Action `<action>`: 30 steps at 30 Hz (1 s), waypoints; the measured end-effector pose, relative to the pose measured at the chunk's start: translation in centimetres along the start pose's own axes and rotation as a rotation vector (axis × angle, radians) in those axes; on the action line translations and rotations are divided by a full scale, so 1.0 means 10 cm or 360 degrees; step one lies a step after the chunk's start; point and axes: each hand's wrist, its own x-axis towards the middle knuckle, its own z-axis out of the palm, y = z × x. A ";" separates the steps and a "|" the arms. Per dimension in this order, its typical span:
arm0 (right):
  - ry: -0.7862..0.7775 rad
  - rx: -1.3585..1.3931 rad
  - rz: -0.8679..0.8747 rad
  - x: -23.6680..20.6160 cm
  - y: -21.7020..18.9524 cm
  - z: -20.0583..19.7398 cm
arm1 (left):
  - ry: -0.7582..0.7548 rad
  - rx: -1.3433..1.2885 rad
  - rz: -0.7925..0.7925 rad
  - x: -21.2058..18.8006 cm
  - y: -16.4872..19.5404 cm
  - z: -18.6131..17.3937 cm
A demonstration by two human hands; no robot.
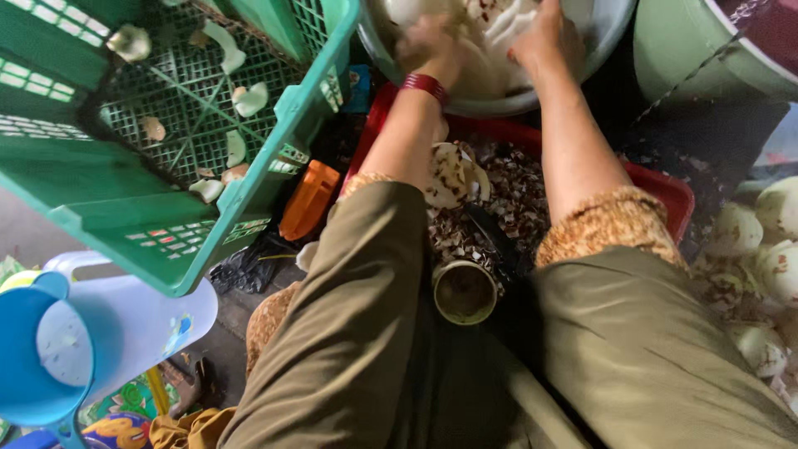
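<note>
Olive-trousered knees [357, 333] fill the bottom of my view, w/ a small round cup [465, 291] between them. Past that, a red tray [673, 193] of brown shell scraps. Both hands are in the metal basin [611, 33] at the top edge, among white coconut pieces [499, 33]. Left hand [428, 46], red bangle at the wrist, is blurred; can't tell its grip. Right hand [549, 37] lies fingers-down on the pieces, grip hidden. Pieces sit between the hands, nearer the right. Green crate [166, 216] upper left.
</note>
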 end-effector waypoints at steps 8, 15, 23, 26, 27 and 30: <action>-0.0331 0.0174 0.0015 0.21 0.14 0.10 | -0.0481 0.0387 0.0262 -0.04 -0.05 -0.20; 0.0275 0.0394 -0.0445 -0.03 0.10 0.05 | -0.0033 0.0155 0.0424 -0.18 -0.26 -0.08; 0.1166 0.0264 -0.0942 -0.67 0.30 -0.38 | 0.0161 -0.1295 0.0424 -0.44 -0.14 -0.05; 0.1196 0.0891 -0.0781 -0.79 0.39 -0.60 | 0.0220 -0.1438 0.0304 -0.72 -0.08 -0.10; 0.1077 0.1292 -0.0673 -0.85 0.41 -0.65 | 0.0214 -0.1404 0.0243 -0.80 -0.04 -0.10; 0.0728 0.1994 -0.0493 -1.12 0.47 -0.63 | 0.0154 -0.1475 0.0031 -1.08 0.11 -0.09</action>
